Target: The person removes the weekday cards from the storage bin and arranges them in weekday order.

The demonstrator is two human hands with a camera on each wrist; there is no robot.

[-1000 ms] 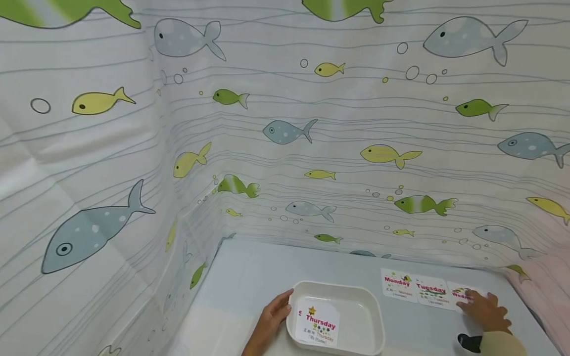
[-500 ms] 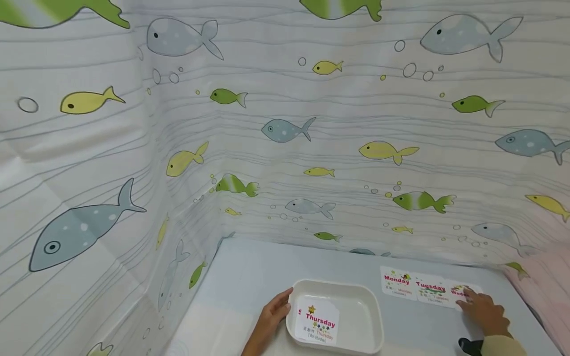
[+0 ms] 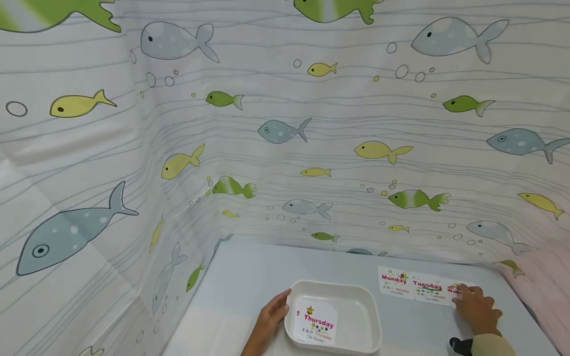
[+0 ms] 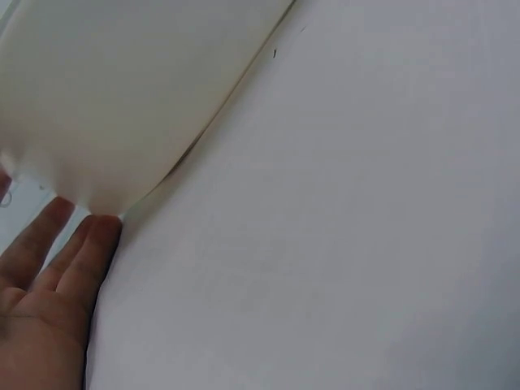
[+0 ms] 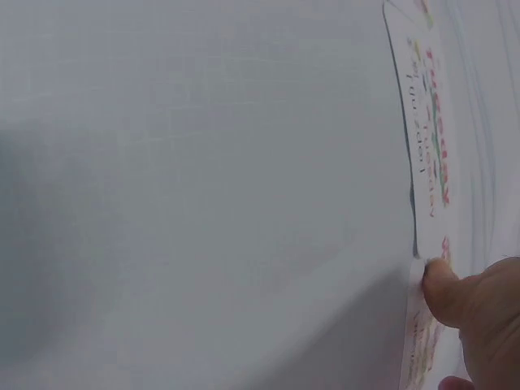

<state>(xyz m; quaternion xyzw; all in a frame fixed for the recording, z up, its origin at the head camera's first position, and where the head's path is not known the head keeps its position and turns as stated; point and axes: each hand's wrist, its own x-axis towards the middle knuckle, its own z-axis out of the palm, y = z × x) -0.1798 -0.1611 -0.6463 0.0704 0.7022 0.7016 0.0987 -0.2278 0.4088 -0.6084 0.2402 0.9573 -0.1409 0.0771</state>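
In the head view, my left hand [image 3: 269,316] touches the left wall of a white plastic tray [image 3: 358,316]. The left wrist view shows the fingers [image 4: 91,256] fairly straight, their tips against the tray's outer side. Inside lies a "Thursday" card [image 3: 316,321], with another card's edge peeking out beneath it. At right, my right hand [image 3: 478,309] rests on the third card of a row, the "Wednesday" card [image 3: 451,295], covering much of it. Its thumb [image 5: 447,296] touches that card near the "Tuesday" card [image 3: 428,288]. The "Monday" card [image 3: 395,282] sits at the row's left end.
A pale tabletop [image 3: 262,262] carries everything. Behind and left hangs a fish-print curtain [image 3: 249,158], with pinkish cloth [image 3: 554,262] at right. Something black [image 3: 460,345] sits by the right sleeve [image 3: 492,344].
My right hand has slid a little left and away from me over the Wednesday card, hiding more of its word. The left hand and tray stay put; the head view shifts slightly.
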